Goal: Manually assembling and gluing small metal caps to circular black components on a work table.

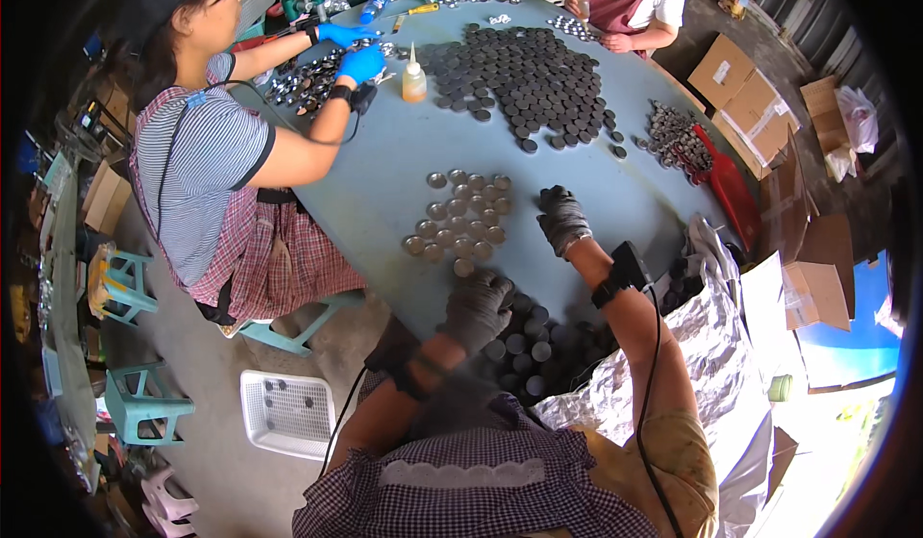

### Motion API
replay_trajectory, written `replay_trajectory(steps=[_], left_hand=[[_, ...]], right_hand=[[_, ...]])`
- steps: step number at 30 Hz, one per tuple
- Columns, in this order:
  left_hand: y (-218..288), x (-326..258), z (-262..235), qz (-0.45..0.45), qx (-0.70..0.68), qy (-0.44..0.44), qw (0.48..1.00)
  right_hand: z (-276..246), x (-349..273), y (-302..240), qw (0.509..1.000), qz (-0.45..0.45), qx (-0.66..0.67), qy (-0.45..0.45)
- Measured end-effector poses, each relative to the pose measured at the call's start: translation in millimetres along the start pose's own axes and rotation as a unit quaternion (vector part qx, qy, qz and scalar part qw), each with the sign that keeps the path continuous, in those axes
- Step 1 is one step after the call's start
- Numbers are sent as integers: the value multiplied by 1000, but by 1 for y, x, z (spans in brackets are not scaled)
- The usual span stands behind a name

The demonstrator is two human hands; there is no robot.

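Note:
My left hand (pixel 478 311), in a dark grey glove, is curled at the table's near edge, above a heap of black round discs (pixel 540 351). What its fingers hold, if anything, is hidden. My right hand (pixel 563 221), gloved the same way, lies curled on the blue-grey table (pixel 385 168); I cannot see what is inside it. Between and beyond my hands sits a group of shallow round metal caps (pixel 461 215), laid in loose rows with their hollow sides up. The nearest cap lies just beyond my left hand.
A spread of black discs (pixel 524 76) covers the far table beside a glue bottle (pixel 413 82). Small metal parts lie by a red dustpan (pixel 733 187). A blue-gloved co-worker (pixel 216 144) works at left, another person (pixel 630 0) opposite. A silvery sack (pixel 663 365) hangs at the near edge.

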State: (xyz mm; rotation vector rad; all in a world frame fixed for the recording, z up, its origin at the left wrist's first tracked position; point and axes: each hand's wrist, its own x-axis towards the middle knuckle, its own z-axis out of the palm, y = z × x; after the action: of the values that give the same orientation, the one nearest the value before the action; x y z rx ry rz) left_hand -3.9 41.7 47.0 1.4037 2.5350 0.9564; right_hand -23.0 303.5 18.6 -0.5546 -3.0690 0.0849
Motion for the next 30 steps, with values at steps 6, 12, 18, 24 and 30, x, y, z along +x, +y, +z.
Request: replay_trajectory(steps=[6,12,18,24,30], left_hand=[[1,5,19,37,-24,47,998],[-6,-7,8,-23,-455,131,881],[-18,-11,4,-13,-432,152,889],[-18,-10,-1,-11,-452,167,876],[-24,-7,0,-11,-378,169,910]], right_hand=[[3,-47,2,950,30,307,52],[-28,-72,-44,668,161,673,-274],[-49,-93,-65,701,79,658,-261],[-27,-88,-42,631,107,696,-325],[-53,-101,-77,671,17,706,-225]])
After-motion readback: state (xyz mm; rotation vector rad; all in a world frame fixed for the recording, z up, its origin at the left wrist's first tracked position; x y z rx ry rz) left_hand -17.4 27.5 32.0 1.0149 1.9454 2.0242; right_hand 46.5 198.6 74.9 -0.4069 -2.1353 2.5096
